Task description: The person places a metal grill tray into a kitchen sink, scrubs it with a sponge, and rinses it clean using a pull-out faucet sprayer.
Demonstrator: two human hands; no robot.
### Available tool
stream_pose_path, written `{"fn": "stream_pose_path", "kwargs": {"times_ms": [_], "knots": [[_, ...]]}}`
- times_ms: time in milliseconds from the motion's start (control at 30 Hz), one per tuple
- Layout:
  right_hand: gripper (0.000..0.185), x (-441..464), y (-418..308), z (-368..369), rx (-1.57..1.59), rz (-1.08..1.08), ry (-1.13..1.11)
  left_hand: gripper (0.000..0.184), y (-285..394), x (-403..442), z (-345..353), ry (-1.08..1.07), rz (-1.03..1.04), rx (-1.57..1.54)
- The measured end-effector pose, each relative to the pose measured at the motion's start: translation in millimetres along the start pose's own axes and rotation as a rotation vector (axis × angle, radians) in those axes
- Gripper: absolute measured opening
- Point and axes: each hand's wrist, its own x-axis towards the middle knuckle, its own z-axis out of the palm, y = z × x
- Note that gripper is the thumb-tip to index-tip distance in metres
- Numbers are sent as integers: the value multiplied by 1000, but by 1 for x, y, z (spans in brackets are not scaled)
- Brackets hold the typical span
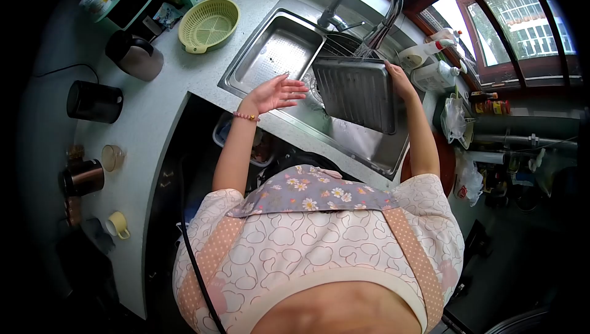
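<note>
A dark ribbed baking tray (356, 94) is tilted over the right basin of the steel sink (369, 143). My right hand (401, 82) grips the tray by its right edge, with some fingers hidden behind it. Water runs from the spray head of the chrome faucet (393, 8) at the tray's far edge. My left hand (276, 94) is held over the divider side of the left basin (276, 45), palm partly up, fingers stretched out and holding nothing. A beaded bracelet (246, 116) is on the left wrist.
A yellow-green colander (209, 25) stands left of the sink, near a kettle (134, 56). Spray and detergent bottles (430, 75) line the window side. A black canister (94, 101), a glass (112, 157) and a yellow mug (118, 225) stand along the left counter (141, 131).
</note>
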Motion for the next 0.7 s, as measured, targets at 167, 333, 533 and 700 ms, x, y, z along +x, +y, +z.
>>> {"fn": "stream_pose_path", "kwargs": {"times_ms": [167, 333, 533, 700], "knots": [[42, -23, 22, -16, 39, 4, 273, 47, -4, 15, 4, -19, -15, -14], [43, -36, 46, -20, 138, 9, 744, 46, -8, 21, 14, -9, -30, 10], [38, -76, 46, -28, 398, -22, 847, 47, -8, 20, 13, 30, -36, 28], [38, -99, 22, -14, 455, -111, 891, 55, -22, 50, 5, 73, -110, -147]]}}
